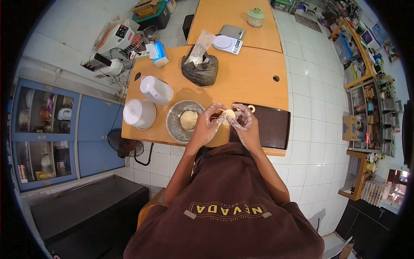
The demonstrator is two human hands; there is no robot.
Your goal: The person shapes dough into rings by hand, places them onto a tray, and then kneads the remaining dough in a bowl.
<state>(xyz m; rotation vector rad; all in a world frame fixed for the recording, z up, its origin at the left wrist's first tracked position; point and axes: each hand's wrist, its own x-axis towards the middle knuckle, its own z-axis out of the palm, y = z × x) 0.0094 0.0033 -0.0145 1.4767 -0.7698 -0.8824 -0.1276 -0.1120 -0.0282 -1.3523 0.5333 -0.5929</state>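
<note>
Between my two floury hands is a small pale round of dough (229, 114), held up over the table's near edge. My left hand (210, 123) has its fingertips pressed on the dough's left side, and my right hand (245, 121) grips its right side. A steel bowl (173, 122) beside my left hand holds a larger ball of dough (189, 120). Under and right of my right hand lies a dark tray (271, 127). A small ring of dough (251, 108) shows at the tray's back left, partly hidden by my fingers.
Left of the bowl stand a white lidded tub (139, 114) and a white pitcher (157, 90). Farther back on the wooden table (250, 69) are a black plastic bag (200, 71), a blue box (160, 55), a white scale (227, 44) and a green-lidded jar (256, 18).
</note>
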